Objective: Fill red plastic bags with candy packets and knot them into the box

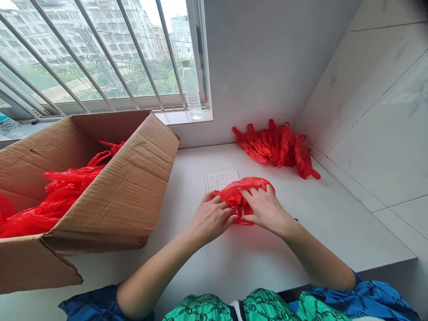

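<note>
A crumpled red plastic bag (249, 183) lies on the white tabletop between my two hands. My left hand (214, 214) is on the bag's left side, with its fingers curled over the plastic. On the right side, my right hand (265, 205) presses on the bag with its fingers spread, several tips sunk in the thin film. Part of the bag is hidden under my fingers. Just behind it lies a white printed sheet or pad (222, 178), its near part covered by the bag.
An open cardboard box (117, 187) with red plastic bags (73, 183) in it stands at left. A pile of knotted or bunched red bags (277, 145) lies against the back wall. A water bottle (191, 91) stands on the sill by the barred window.
</note>
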Tool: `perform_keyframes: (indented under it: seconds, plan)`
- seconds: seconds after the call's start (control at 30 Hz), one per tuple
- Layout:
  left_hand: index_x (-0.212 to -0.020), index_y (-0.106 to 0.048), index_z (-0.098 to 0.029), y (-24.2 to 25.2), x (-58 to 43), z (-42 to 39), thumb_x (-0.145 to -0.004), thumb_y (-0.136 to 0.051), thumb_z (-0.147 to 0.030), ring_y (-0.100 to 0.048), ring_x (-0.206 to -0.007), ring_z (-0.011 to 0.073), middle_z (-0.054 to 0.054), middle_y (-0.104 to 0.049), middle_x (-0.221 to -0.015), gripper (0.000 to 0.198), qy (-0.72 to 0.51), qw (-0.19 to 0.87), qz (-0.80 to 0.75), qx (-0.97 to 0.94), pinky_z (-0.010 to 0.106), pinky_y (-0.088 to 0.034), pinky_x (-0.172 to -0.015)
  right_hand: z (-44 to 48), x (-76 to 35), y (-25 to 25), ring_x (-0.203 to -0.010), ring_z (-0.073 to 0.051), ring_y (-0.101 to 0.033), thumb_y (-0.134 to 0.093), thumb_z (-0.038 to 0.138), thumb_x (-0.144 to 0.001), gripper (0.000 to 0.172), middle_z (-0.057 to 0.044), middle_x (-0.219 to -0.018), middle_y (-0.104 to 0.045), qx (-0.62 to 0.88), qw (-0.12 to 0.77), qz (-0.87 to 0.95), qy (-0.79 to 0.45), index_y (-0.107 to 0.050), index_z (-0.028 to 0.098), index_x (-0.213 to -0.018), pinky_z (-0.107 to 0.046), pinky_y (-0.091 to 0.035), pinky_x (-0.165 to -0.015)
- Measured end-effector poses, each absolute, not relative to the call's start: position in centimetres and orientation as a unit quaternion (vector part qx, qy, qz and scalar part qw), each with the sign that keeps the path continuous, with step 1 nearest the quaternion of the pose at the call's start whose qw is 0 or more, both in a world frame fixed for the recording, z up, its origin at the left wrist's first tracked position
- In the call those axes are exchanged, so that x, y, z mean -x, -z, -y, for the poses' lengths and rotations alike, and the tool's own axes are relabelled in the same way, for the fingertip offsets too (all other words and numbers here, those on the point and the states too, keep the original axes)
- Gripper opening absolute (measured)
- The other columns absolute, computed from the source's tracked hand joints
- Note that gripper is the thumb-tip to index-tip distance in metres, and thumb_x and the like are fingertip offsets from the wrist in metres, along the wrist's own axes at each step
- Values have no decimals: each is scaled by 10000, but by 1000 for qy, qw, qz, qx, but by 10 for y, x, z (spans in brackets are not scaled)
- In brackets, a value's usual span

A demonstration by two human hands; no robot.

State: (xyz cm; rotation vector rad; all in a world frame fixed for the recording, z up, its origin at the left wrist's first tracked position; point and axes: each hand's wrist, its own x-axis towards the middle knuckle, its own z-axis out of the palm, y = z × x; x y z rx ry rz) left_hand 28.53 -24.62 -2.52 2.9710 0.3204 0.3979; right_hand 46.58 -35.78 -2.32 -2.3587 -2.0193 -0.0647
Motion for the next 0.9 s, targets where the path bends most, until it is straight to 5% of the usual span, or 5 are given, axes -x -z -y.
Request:
perform_keyframes:
  seconds: [0.13,0.33,0.53,0.7,0.9]
  plan:
    - [-659,-614,-205,50,-287,234,-978,-484,-418,-582,-630,203,21,-598,-517,405,-87,6,-227,-970,454,-355,-952,354,-477,31,-933,-289,-629,-813,403,-724,448,-109,-960,-675,789,-39,614,-13,-642,152,-1054,-421,-380,-931]
    - [-1009,-624,-183,48,-287,231,-709,-803,-464,-617,-798,257,48,-671,-789,448,-79,-12,-245,-966,503,-307,-1046,355,-478,38,-998,-319,-623,-843,443,-676,741,-129,-1095,-655,777,-28,625,-66,-552,155,-1294,-429,-401,-908]
    - [-1078,-663,-230,40,-301,236,-891,-652,-369,-601,-875,233,27,-667,-854,233,-132,-5,-199,-971,519,-184,-1168,349,-477,34,-1034,-294,-628,-586,486,-946,427,-134,-1120,-688,779,61,623,29,-597,167,-1229,-433,-412,-896]
    - [-920,-675,-197,47,-305,229,-849,-703,-405,-604,-869,239,53,-666,-927,222,-91,-6,-213,-973,545,-235,-1145,340,-471,40,-874,-264,-688,-645,472,-915,363,-115,-965,-726,787,-1,617,-3,-672,170,-1116,-320,-442,-699]
    - [-1005,-665,-223,55,-299,221,-791,-763,-377,-606,-913,248,50,-664,-981,281,-72,13,-206,-976,562,-226,-1139,338,-470,43,-808,-256,-701,-603,473,-938,347,-100,-915,-725,802,-31,596,-15,-690,180,-1104,-291,-416,-594]
